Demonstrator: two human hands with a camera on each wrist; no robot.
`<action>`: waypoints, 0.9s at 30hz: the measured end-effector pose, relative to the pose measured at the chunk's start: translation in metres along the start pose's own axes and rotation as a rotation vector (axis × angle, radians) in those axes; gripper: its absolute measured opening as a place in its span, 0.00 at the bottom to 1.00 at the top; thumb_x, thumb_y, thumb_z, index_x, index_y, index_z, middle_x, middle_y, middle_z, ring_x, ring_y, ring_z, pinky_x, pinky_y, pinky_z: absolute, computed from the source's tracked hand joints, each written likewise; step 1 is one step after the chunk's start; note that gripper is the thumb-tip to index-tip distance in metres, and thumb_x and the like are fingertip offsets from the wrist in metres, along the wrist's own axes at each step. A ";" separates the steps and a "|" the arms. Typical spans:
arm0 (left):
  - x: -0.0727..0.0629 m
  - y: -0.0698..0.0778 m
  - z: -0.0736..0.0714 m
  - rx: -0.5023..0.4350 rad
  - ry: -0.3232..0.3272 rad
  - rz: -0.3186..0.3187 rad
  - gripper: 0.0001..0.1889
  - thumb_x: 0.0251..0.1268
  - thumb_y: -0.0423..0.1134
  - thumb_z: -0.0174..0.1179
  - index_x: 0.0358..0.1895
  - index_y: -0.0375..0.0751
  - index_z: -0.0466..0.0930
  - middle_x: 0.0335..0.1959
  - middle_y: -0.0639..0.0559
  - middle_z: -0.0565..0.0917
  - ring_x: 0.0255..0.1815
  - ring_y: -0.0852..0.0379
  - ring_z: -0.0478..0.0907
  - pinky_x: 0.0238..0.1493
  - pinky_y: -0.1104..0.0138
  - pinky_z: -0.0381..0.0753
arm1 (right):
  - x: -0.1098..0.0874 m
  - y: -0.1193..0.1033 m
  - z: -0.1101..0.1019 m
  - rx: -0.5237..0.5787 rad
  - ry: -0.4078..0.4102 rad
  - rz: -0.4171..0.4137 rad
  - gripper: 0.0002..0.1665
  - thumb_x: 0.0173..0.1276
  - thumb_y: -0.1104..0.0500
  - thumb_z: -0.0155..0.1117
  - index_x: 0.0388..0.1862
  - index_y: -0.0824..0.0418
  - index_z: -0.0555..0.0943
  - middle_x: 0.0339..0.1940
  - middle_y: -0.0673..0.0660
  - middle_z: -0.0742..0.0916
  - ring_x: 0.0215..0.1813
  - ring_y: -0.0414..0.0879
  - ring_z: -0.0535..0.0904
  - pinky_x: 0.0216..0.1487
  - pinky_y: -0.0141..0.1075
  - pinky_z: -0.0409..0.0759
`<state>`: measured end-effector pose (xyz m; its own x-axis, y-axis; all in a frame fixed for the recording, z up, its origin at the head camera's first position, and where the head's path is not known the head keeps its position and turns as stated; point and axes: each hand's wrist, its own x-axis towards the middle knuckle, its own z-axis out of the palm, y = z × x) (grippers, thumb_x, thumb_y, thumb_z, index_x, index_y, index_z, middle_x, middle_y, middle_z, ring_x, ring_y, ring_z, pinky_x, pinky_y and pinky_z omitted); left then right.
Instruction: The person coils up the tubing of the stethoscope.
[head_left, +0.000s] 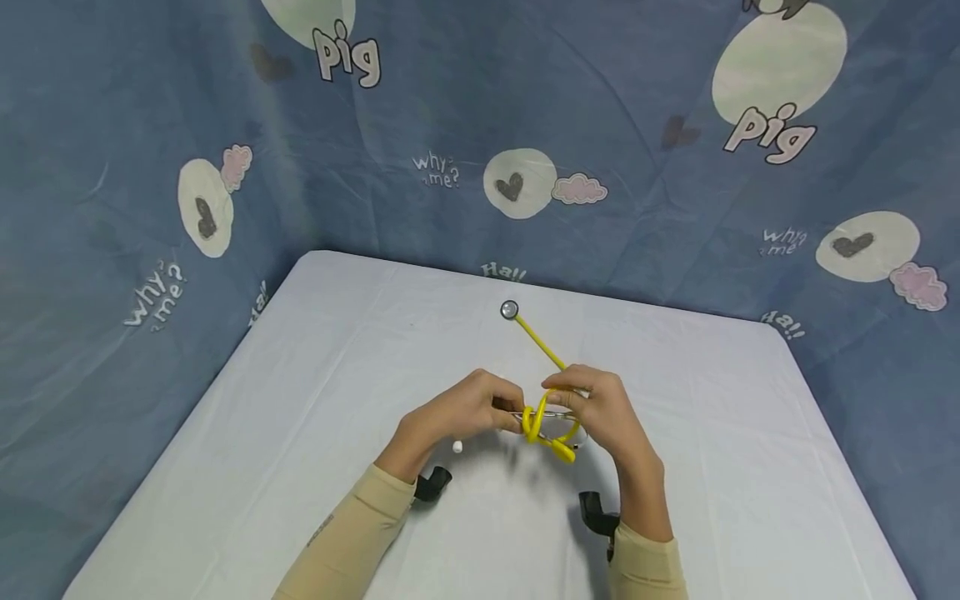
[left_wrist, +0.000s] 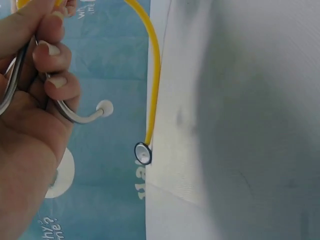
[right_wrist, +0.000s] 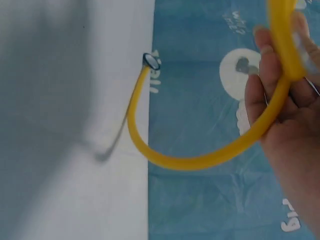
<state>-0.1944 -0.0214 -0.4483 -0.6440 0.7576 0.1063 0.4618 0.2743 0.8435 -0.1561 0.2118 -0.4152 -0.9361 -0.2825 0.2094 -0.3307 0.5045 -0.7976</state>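
A stethoscope with yellow tubing (head_left: pixel 540 340) is in both hands, raised over the white table. My left hand (head_left: pixel 471 406) grips its metal ear tubes (left_wrist: pixel 73 117), fingers curled round them; a white eartip (left_wrist: pixel 105 108) sticks out past the fingers. The yellow tubing is looped round the metal near the left fingertips. At the right, my right hand (head_left: pixel 602 410) pinches part of the yellow loop (right_wrist: pixel 285 40); its exact hold is partly hidden and blurred. The round chest piece (head_left: pixel 509 310) lies at the far side of the table, with tubing running back toward the right hand.
The white-covered table (head_left: pixel 360 333) spreads around the hands. Blue printed cloth (head_left: pixel 420 100) hangs behind and along the sides. Black wrist mounts (head_left: pixel 596 512) sit below both wrists, near the beige sleeves (head_left: pixel 352 529).
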 end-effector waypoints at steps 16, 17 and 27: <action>-0.001 0.011 -0.001 -0.161 -0.006 0.060 0.11 0.59 0.32 0.68 0.31 0.58 0.88 0.27 0.61 0.86 0.27 0.61 0.78 0.33 0.68 0.79 | -0.001 0.016 -0.004 0.146 -0.074 0.192 0.12 0.63 0.53 0.72 0.39 0.61 0.89 0.38 0.55 0.90 0.42 0.45 0.84 0.46 0.41 0.82; -0.001 0.010 -0.001 -0.165 0.001 0.061 0.10 0.59 0.32 0.68 0.31 0.57 0.88 0.28 0.61 0.86 0.27 0.61 0.78 0.33 0.68 0.79 | -0.001 0.016 -0.003 0.149 -0.078 0.196 0.13 0.64 0.53 0.71 0.40 0.61 0.89 0.38 0.55 0.90 0.42 0.45 0.84 0.47 0.42 0.82; -0.002 0.012 -0.003 -0.152 0.169 0.053 0.02 0.62 0.39 0.68 0.33 0.53 0.87 0.28 0.60 0.86 0.29 0.59 0.79 0.33 0.66 0.79 | -0.001 0.014 0.000 0.165 -0.083 0.227 0.10 0.70 0.61 0.63 0.44 0.62 0.88 0.35 0.61 0.89 0.39 0.49 0.84 0.39 0.37 0.82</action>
<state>-0.1897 -0.0217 -0.4366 -0.7202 0.6552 0.2279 0.4085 0.1350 0.9027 -0.1599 0.2187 -0.4265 -0.9688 -0.2463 -0.0267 -0.0833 0.4253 -0.9012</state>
